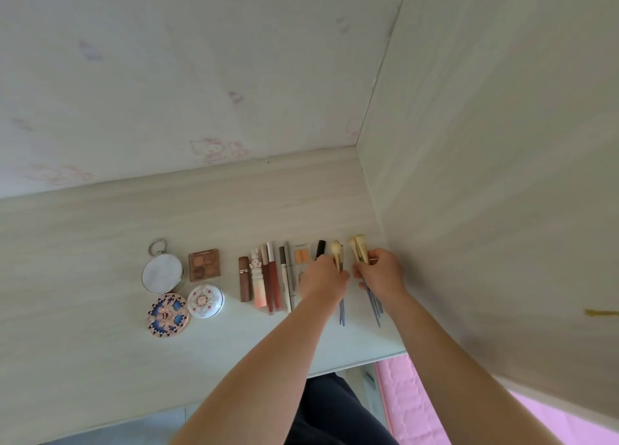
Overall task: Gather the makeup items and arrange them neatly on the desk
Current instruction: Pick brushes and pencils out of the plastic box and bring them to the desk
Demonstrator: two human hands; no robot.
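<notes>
Makeup items lie in a row on the pale wooden desk (100,243). At the left sit a round mirror compact (162,273), a brown eyeshadow palette (204,264), a blue patterned compact (167,315) and a white round case (205,301). Lipsticks and pencils (268,277) lie side by side in the middle, with an orange palette (301,255) and a black tube (320,248) beyond. My left hand (323,278) grips one makeup brush (337,252). My right hand (380,272) holds a bundle of brushes (359,247), their grey handles sticking out below.
A wall panel (502,176) rises just right of my right hand. The back wall (201,76) has faint pink drawings. The desk's front edge runs below my arms, with a pink mat (412,407) on the floor beneath.
</notes>
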